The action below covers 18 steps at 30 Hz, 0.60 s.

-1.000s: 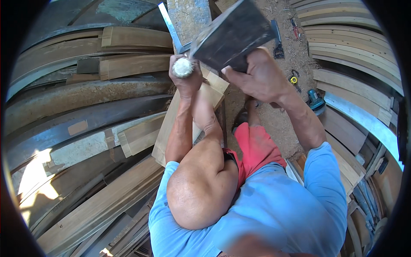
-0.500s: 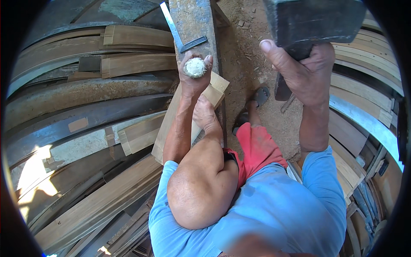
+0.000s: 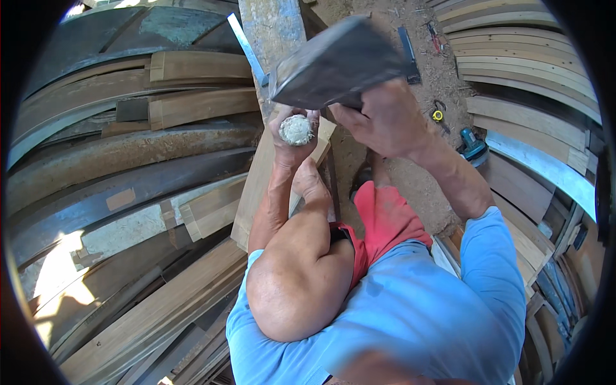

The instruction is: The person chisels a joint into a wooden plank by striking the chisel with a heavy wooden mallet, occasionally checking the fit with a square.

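Note:
My left hand (image 3: 287, 152) is wrapped round an upright chisel (image 3: 296, 130). Only the pale, frayed butt of its handle shows from above; the blade is hidden. In my right hand (image 3: 393, 120) is a mallet (image 3: 340, 63) with a big, dark, blocky head. That head hangs just beyond and above the chisel's butt, apart from it in the picture. Below my left hand a light wooden board (image 3: 258, 183) lies on a worn bench (image 3: 274, 29), with my bare foot (image 3: 310, 179) on it. A try square (image 3: 247, 48) rests farther along the bench, partly covered by the mallet.
Stacked planks (image 3: 202, 67) fill the left side, and more boards (image 3: 520, 58) line the right. On the dusty floor at right lie a teal power tool (image 3: 473, 147), a yellow tape measure (image 3: 438, 115) and a long dark tool (image 3: 408, 54).
My right hand has swung the mallet leftward, from the upper right to near the chisel. The left hand has dropped slightly in the picture. Tools on the right floor have come into sight.

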Tool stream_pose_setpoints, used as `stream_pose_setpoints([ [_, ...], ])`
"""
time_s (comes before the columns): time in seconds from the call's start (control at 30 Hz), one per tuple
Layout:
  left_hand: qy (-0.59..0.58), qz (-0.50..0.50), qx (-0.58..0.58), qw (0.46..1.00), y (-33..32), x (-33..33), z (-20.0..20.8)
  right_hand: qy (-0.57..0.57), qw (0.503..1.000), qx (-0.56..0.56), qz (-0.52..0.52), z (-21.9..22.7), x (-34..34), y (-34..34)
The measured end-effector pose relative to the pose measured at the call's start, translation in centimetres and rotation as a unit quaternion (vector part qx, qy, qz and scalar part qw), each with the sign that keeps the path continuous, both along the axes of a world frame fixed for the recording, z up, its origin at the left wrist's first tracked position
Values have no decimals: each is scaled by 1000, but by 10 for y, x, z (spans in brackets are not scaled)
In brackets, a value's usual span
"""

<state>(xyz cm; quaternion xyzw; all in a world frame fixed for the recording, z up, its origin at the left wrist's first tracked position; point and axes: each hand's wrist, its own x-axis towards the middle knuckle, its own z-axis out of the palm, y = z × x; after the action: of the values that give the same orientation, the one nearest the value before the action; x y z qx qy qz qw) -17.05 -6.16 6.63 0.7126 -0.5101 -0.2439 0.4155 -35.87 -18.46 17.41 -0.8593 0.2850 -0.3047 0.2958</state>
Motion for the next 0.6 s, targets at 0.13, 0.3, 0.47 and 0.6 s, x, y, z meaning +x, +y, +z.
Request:
stream_pose_setpoints([
  [0.13, -49, -47, -60, 996, -5, -7, -3, 111, 987, 104, 56, -20, 4, 18],
  [0.3, -81, 14, -138, 987, 0, 4, -9, 160, 970, 142, 114, -13, -3, 4],
  [0.47, -48, 102, -113, 987, -35, 11, -4, -68, 936, 345, 23, -26, -23, 9],
  [0.6, 80, 82, -37, 993, -24, 12, -16, -70, 933, 353, -8, -6, -30, -5],
])
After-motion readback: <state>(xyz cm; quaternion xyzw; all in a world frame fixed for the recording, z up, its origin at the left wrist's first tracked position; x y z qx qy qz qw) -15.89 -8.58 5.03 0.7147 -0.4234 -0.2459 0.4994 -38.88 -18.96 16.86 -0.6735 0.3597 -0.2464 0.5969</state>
